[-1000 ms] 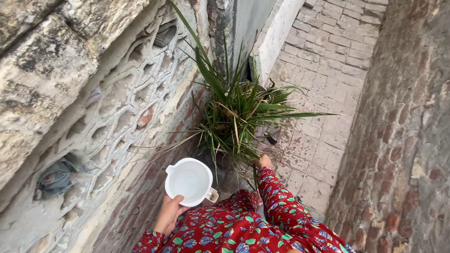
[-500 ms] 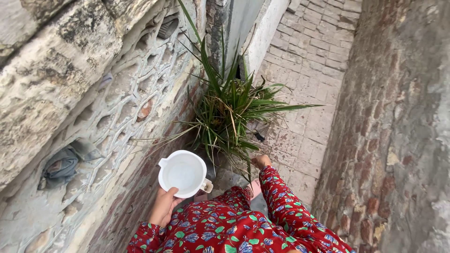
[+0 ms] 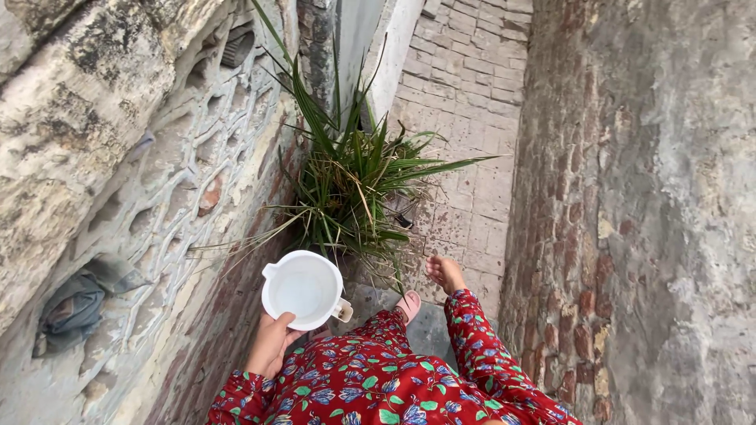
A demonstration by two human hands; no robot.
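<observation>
Looking straight down a narrow passage here: a weathered stone wall with a carved lattice (image 3: 197, 149) runs along the left, a rough brick wall (image 3: 630, 212) closes in on the right, and a brick-paved floor (image 3: 472, 102) stretches away between them. Against the foot of the left wall sits a spiky green plant (image 3: 346, 181), long blades fanning up and out, one reaching well to the right across the paving. Now to the person in the red floral dress (image 3: 378, 386): the left hand (image 3: 272, 342) is closed around the near rim of a white jug (image 3: 303, 288), thumb over the edge, held roughly level with its open mouth facing up, a small spout on the far left side and a handle on the near right side. There looks to be a little clear water inside, though how much is hard to tell. The plant lies just ahead of the jug and a touch to the right, its lowest leaves almost over the jug's far edge, so the left hand is the nearer one to its base. The right hand (image 3: 446, 273) hangs free, loosely curled and gripping nothing, near the drooping leaf tips on the plant's right side. A pink sandalled foot (image 3: 407, 305) peeks out between the two hands.
</observation>
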